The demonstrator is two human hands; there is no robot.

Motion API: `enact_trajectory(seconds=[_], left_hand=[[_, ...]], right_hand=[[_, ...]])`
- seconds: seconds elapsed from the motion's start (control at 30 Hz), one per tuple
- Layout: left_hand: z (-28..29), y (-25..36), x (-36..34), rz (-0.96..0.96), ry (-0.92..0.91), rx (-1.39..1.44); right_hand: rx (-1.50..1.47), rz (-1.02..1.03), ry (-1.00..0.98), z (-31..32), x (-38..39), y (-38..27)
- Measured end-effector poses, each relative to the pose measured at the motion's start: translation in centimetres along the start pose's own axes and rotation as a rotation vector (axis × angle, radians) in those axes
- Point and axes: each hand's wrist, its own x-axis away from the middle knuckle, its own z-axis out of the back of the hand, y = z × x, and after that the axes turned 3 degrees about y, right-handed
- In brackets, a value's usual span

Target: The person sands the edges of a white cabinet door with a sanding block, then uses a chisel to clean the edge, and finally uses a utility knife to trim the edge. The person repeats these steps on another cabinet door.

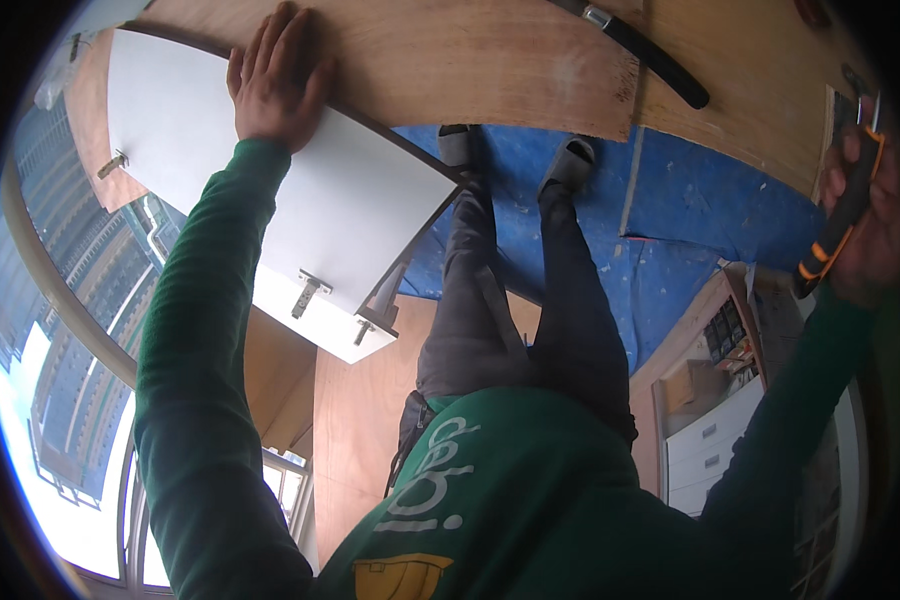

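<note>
My left hand (278, 85) lies with fingers spread at the dark edge of a white cabinet door (370, 195), its fingertips reaching over onto the plywood (440, 60). Metal hinges (311, 293) are fixed to the door, and part of another white panel (335, 335) shows beneath it. Out at the far right, my right hand (870, 235) is wrapped round the black-and-orange handle of a hammer (850, 195). The hammer's metal head points away from me and is only partly visible near the dark rim.
A tool with a curved black grip (660, 65) lies on the plywood at the top. Blue sheeting (610, 260) covers the floor under my feet. A white drawer unit (705, 445) and shelves stand at lower right. Windows (80, 400) line the left side.
</note>
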Motion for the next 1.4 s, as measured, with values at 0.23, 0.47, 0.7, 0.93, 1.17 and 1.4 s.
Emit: enact_trajectory(seconds=[0.23, 0.47, 0.7, 0.93, 1.17, 1.4], left_hand=[[-0.7, 0.0, -0.5, -0.003, -0.023, 0.036], [-0.8, -0.3, -0.4, -0.057, 0.005, 0.031], [-0.7, -0.6, -0.2, -0.068, 0.021, 0.024], [-0.9, -0.6, -0.1, -0.088, 0.042, 0.006], [-1.1, -1.2, -0.1, -0.082, 0.026, 0.06], [-1.2, -1.3, -0.1, -0.087, 0.028, 0.059]], right_hand=[[-0.246, -0.743, 0.093, -15.0, 11.1, 16.7], [-0.011, -0.555, -0.045, -18.2, 8.6, 24.9], [0.643, 0.061, 0.061, -19.9, 8.5, 25.0], [0.851, -0.016, -0.032, -20.9, 10.2, 23.7], [0.813, -0.184, -0.126, -21.2, 9.8, 22.8], [0.816, -0.173, -0.123, -21.8, 9.8, 22.6]])
